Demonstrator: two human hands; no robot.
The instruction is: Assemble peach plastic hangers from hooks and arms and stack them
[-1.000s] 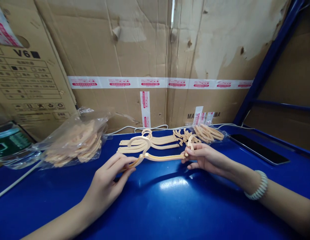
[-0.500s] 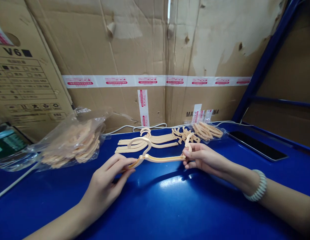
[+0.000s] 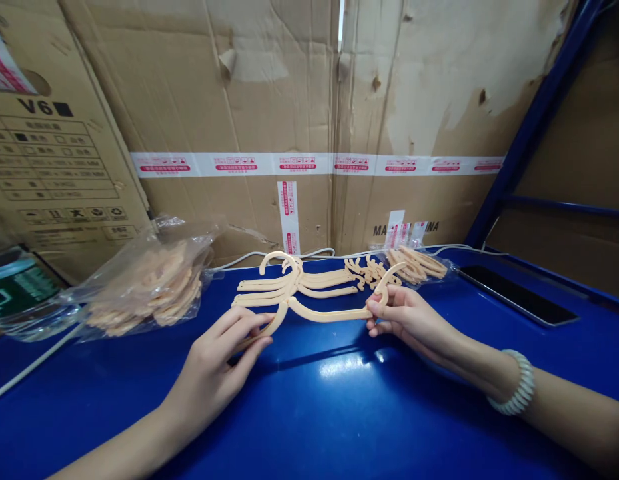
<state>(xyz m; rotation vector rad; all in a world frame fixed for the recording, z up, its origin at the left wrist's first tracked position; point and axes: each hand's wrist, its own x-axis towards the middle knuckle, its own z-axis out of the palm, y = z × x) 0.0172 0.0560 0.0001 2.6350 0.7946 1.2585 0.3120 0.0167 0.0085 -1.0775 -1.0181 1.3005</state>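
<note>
Hanger (image 3: 332,315): held above the blue tabletop (image 3: 339,413), spanning the gap between both hands, its hook upward
Left hand (image 3: 222,350): thumb and fingers pinching one arm of it
Right hand (image 3: 412,313): fingertips pinching its other end and a small curved piece (image 3: 395,271)
Plastic bag (image 3: 192,233): clear, holding heaped beige pieces
Bottle (image 3: 24,283): green-labelled, beside the bag, fill unclear

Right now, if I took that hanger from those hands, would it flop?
Probably not: the hanger looks stiff, its bars keeping a clean curve between the left hand and the right hand. It may be light too, being so thin.
</note>
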